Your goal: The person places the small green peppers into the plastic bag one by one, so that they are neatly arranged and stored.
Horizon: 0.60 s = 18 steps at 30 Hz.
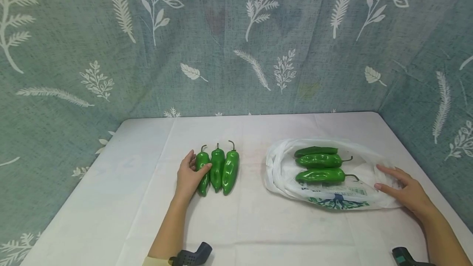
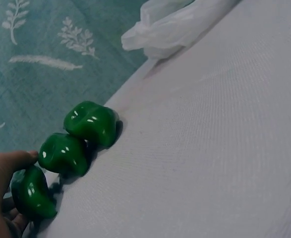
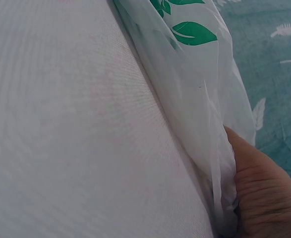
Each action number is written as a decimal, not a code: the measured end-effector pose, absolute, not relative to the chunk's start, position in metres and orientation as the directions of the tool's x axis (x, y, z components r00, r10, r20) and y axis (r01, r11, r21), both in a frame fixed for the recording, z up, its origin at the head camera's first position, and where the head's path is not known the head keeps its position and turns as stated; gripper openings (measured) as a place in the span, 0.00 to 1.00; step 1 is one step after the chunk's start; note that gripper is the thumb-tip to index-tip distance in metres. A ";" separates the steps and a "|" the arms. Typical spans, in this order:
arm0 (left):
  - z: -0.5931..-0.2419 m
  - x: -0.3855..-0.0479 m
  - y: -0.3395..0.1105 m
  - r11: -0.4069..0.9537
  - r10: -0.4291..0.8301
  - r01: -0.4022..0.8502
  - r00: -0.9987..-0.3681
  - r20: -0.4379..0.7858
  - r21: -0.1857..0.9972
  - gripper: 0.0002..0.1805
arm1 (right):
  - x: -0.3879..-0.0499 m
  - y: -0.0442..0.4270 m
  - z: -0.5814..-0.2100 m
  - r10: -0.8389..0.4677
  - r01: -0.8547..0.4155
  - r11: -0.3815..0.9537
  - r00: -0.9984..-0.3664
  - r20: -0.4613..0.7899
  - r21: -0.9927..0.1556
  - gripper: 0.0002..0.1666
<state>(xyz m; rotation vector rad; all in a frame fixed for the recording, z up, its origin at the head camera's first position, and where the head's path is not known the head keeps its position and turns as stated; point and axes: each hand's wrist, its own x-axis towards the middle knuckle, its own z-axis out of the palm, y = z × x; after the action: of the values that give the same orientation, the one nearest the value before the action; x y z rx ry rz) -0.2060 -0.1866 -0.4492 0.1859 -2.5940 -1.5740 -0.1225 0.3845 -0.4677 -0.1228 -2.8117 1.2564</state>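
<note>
Three glossy green chili peppers lie side by side on the white cloth, stems pointing away. My left hand [image 1: 187, 180] holds the leftmost pepper [image 1: 203, 160], thumb across it and fingers on its outer side. Beside it lie the middle pepper [image 1: 217, 169] and the right pepper [image 1: 230, 172]. A white plastic bag [image 1: 278, 175] lies to the right, with more green peppers [image 1: 320, 175] on it or in its mouth, stems to the right; one at the back is partly hidden. My right hand [image 1: 415, 194] rests on the bag's right end, fingers spread. In the right wrist view its thumb [image 3: 264, 173] touches the film.
A white cloth [image 1: 251, 225] covers the table. Green fabric [image 1: 221, 65] with pale leaf prints hangs behind and at both sides. A dark wrist device [image 1: 194, 254] sits at the left wrist, and another [image 1: 404, 255] near the right.
</note>
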 end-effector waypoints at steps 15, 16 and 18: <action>-0.453 -0.204 -0.185 0.484 -0.221 0.023 -0.964 0.148 0.875 0.33 | -0.122 0.385 -0.469 0.103 0.067 0.675 -0.995 0.004 -0.734 0.43; -0.453 -0.204 -0.184 0.483 -0.223 0.035 -0.961 0.162 0.875 0.32 | -0.122 0.385 -0.468 0.103 0.067 0.676 -0.995 0.005 -0.734 0.43; -0.453 -0.204 -0.184 0.480 -0.224 0.061 -0.956 0.189 0.875 0.31 | -0.122 0.384 -0.468 0.100 0.062 0.672 -0.995 0.007 -0.738 0.43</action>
<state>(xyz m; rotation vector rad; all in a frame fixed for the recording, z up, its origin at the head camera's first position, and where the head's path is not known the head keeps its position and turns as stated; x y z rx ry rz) -0.2039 -0.1841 -0.4526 0.1388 -2.4519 -1.4670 -0.1219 0.3844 -0.4681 -0.1370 -2.8294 1.2468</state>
